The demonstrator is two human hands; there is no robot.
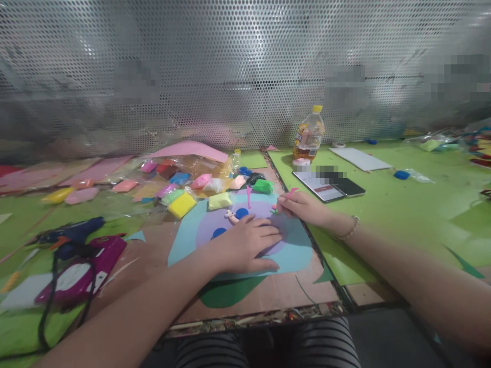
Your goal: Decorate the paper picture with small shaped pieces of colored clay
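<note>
My left hand (pixel 251 244) lies palm down, fingers stretched out, on a layered sheet of light-blue and purple paper (pixel 299 255). My right hand (pixel 301 208) pinches a small pink plastic modelling tool (pixel 293 192), its upper end showing above the fingers. Just left of those fingertips is a tiny multicoloured clay piece (pixel 274 208); whether the tool touches it I cannot tell. A second pink tool (pixel 249 197) rests on the paper's far part. Near my left fingers are a pale clay figure (pixel 231 216) and blue round pieces (pixel 242 213), one partly behind the hand.
Bagged coloured clay, including a yellow pack (pixel 182 205), lies beyond the paper. A glue gun (pixel 72 232) with a black cord and a magenta case (pixel 84 273) are at left. A phone (pixel 330 184), a drink bottle (pixel 309 135) and a white board (pixel 359 159) are at right.
</note>
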